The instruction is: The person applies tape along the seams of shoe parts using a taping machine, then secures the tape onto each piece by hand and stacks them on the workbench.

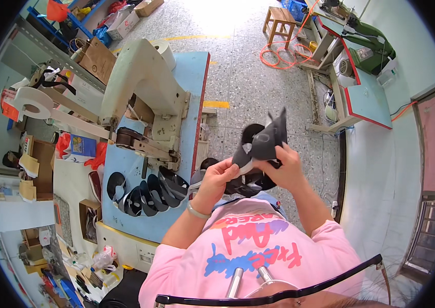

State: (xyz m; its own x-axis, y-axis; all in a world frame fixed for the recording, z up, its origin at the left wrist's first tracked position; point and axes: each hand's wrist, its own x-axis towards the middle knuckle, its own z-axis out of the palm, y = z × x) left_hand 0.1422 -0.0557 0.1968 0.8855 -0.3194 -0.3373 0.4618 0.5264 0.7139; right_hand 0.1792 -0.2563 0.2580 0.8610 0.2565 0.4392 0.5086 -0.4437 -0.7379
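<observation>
Both hands hold a dark grey shoe upper [265, 148] in front of my body, its pointed end standing up and away from me. My left hand [218, 177] pinches its lower left edge, where a pale strip shows. At its lower right side, my right hand [285, 168] is closed with the thumb and fingers on the piece. More grey shoe parts hang beside my left wrist and lead toward the table. There, a row of several black and grey uppers [151, 195] lies, partly overlapping. Black shiny material [251, 184] shows below my hands, partly hidden by them.
A large cream sewing machine [143, 77] stands on the blue table [186, 66] to my left. A white tape reel [33, 102] sits left of it. Farther off are a wooden stool [280, 21], an orange hose [274, 62] and a green machine [369, 46] on the right.
</observation>
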